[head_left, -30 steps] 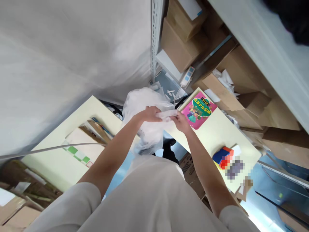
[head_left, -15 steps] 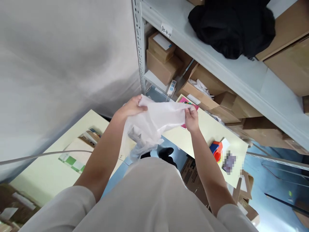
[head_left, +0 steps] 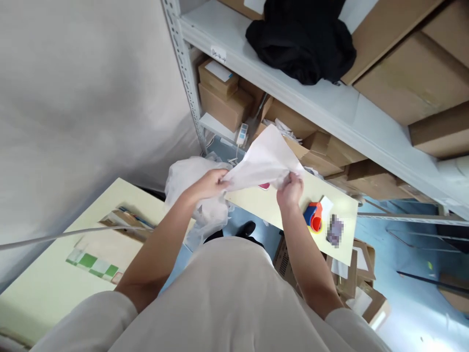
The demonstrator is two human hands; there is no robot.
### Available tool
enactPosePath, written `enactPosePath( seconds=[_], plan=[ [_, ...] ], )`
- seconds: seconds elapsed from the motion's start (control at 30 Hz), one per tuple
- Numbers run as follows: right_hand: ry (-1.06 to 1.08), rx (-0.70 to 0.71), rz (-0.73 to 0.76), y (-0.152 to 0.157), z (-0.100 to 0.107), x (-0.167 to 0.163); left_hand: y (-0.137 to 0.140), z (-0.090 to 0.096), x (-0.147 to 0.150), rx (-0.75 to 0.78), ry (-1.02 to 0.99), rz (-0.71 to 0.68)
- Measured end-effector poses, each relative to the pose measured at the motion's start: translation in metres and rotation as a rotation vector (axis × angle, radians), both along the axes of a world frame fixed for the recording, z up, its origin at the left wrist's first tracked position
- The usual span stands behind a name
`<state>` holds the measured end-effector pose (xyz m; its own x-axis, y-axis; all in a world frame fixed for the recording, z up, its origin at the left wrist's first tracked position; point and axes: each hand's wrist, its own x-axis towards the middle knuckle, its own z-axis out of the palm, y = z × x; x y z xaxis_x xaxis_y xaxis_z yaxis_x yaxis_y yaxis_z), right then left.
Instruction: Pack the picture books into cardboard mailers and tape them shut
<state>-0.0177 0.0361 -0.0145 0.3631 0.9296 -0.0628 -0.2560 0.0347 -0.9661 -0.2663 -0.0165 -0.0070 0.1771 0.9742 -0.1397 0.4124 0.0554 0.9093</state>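
A thin white sheet [head_left: 269, 156], perhaps an opened plastic bag, is stretched between my hands above the cream table. Its left edge is pinched in my left hand [head_left: 212, 184], fingers closed. At its lower right corner my right hand [head_left: 290, 189] is closed around bunched material. Behind and below my left hand lies a heap of crumpled translucent white plastic [head_left: 185, 171]. Under the sheet a bit of a pink item [head_left: 264, 186] shows; the rest of it is hidden.
On the cream table [head_left: 344, 244] are a red-and-blue tape dispenser [head_left: 314, 216] and a blurred, phone-like thing [head_left: 334, 231]. A metal shelf [head_left: 252, 58] holds cardboard boxes [head_left: 225, 105] and black cloth [head_left: 302, 44]. Another table [head_left: 40, 278] stands left. A cable [head_left: 73, 235] crosses it.
The white sheet has come away from the crumpled plastic, and its top edge now rises to a peak. My left hand has moved slightly down and right. The view has shifted right.
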Motion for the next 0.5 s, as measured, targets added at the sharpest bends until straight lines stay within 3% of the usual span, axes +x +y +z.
enactPosePath(
  seconds=[0.1,0.2,0.27,0.33,0.43,0.5],
  plan=[
    [0.032,-0.111,0.276,-0.016,0.011,0.064,0.026,0.007,0.008,0.006,0.084,-0.133],
    [-0.011,-0.195,0.525,-0.029,0.016,0.122,0.052,0.027,0.039,0.058,0.227,-0.280],
    [-0.093,-0.232,0.462,-0.030,0.010,0.149,0.066,0.037,0.067,0.063,0.310,-0.358],
    [-0.153,-0.273,0.282,-0.029,-0.004,0.172,0.076,0.036,0.093,0.035,0.391,-0.441],
    [-0.164,-0.393,0.048,-0.036,-0.038,0.200,0.090,0.015,0.117,-0.058,0.611,-0.565],
    [-0.147,-0.501,-0.027,-0.049,-0.065,0.215,0.097,-0.005,0.127,-0.129,0.812,-0.559]
  ],
)
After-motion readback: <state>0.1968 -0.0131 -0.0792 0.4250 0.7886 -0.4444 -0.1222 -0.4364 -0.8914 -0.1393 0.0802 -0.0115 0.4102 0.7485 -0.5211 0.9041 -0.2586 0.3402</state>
